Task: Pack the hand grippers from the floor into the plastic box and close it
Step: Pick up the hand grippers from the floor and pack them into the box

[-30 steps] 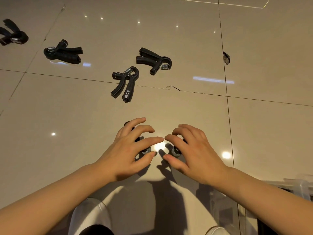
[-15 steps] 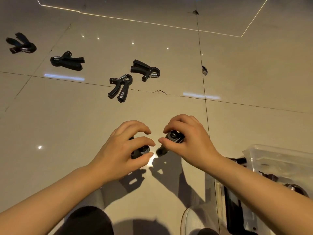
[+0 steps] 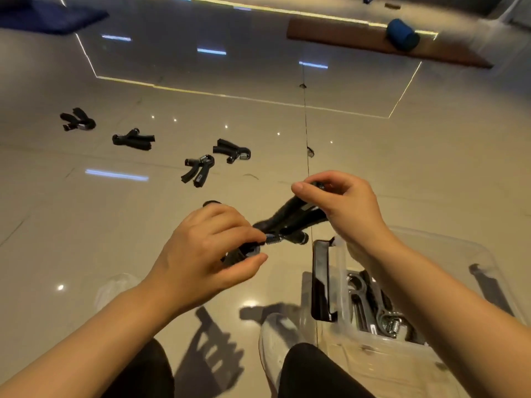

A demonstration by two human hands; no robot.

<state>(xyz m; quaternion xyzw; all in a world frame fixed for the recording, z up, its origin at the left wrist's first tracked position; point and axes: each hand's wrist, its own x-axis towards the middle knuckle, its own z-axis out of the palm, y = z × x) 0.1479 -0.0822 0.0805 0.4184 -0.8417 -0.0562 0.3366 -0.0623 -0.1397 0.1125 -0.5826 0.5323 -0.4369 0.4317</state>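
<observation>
Nearest in, the clear plastic box [image 3: 408, 366] is sitting open by the person's right knee, a few hand grippers [image 3: 382, 311] already lying inside. Above it, the right hand [image 3: 344, 214] is pinching one black gripper [image 3: 290, 216] by its head, handles trailing down-left, away from the box. The left hand [image 3: 207, 254] is curling its grip round a second gripper [image 3: 244, 251], spring end poking right. The right hand is nearer the box, so its gripper looks likeliest to drop in first. Farther off, four more grippers [image 3: 198, 170] are waiting on the floor [image 3: 86, 225].
</observation>
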